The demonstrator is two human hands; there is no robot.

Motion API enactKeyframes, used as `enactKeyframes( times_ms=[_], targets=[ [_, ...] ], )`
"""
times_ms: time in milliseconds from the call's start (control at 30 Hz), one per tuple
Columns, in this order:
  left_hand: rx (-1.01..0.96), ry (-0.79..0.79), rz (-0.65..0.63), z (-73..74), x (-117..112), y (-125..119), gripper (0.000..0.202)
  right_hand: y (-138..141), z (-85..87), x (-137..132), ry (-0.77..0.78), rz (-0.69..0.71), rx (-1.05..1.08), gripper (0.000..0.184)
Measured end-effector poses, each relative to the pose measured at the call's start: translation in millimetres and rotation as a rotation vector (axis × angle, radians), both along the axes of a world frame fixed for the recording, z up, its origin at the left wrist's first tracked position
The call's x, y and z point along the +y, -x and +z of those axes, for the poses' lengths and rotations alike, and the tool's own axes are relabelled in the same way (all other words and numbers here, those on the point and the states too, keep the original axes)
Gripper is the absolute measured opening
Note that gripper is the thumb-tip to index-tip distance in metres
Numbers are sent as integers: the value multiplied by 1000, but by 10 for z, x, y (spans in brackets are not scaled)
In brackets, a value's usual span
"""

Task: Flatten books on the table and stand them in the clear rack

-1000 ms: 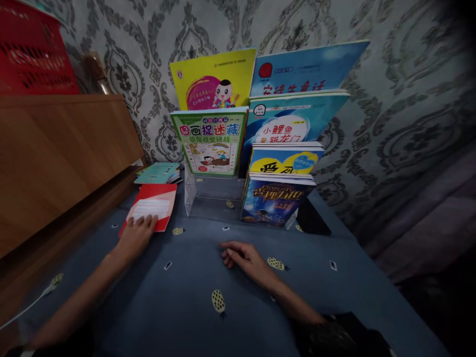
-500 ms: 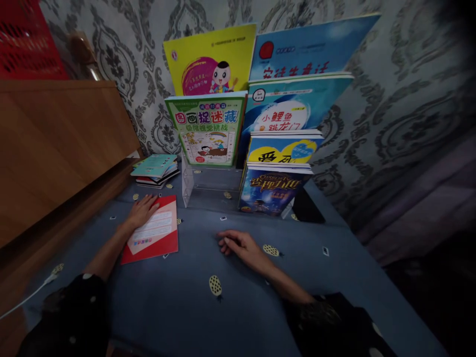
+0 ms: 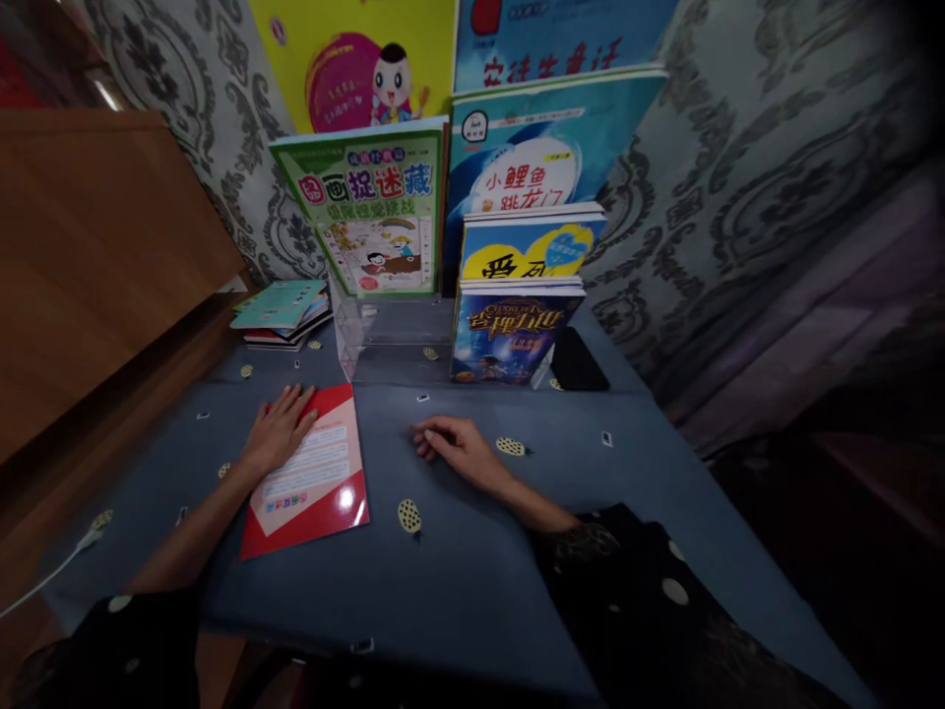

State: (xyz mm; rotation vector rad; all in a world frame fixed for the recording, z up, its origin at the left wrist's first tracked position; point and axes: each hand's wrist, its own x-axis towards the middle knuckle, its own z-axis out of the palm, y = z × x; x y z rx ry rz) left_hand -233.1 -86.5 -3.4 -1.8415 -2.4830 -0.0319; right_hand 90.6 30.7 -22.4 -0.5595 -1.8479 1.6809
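Note:
A thin red and pink book (image 3: 340, 492) lies flat on the patterned blue-grey tablecloth, showing lines of small print and a glare spot. My left hand (image 3: 281, 433) rests on its upper left part, palm down with fingers stretched out. My right hand (image 3: 458, 448) lies on the cloth to the right of the book, apart from it. Its fingers are loosely bent and hold nothing that I can see. Ahead is a clear stand (image 3: 395, 362); a green picture book (image 3: 380, 212) stands on its left, and a dark blue book (image 3: 509, 335) at the front right.
Taller books rise behind, among them a yellow one (image 3: 295, 69) and a teal one (image 3: 546, 128). A stack of thin books (image 3: 281, 310) lies left of the stand. A black flat object (image 3: 580, 359) is at its right. A wooden cabinet (image 3: 110, 236) and white cable (image 3: 51, 576) are at left.
The view has tipped downward. The red book, with my left hand on it, has slid toward me and slightly right over the cloth. My right hand keeps much the same pose.

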Motion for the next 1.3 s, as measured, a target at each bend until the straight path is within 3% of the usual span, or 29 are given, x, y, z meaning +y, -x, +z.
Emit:
enactKeyframes(
  times_ms=[333, 667, 900, 1100, 1233, 1300],
  targets=[
    [-68, -144, -114, -89, 4, -860, 54, -205, 152, -129, -558, -78, -136, 26],
    [-234, -280, -232, -209, 391, -1573, 48, -531, 61, -181, -892, -70, -289, 30],
    [-408, -363, -260, -316, 610, -1891, 49, -752, 27, -170, -962, -106, -390, 36],
    [-717, -424, -295, -310, 779, -2141, 42, -823, -4, -156, -917, -135, -483, 43],
    [-945, -435, -296, -191, 778, -2042, 40, -848, 10, -170, -904, -140, -508, 44],
    [-932, -453, -283, -115, 710, -1913, 39, -852, 14, -179, -895, -133, -509, 44]
  ],
)
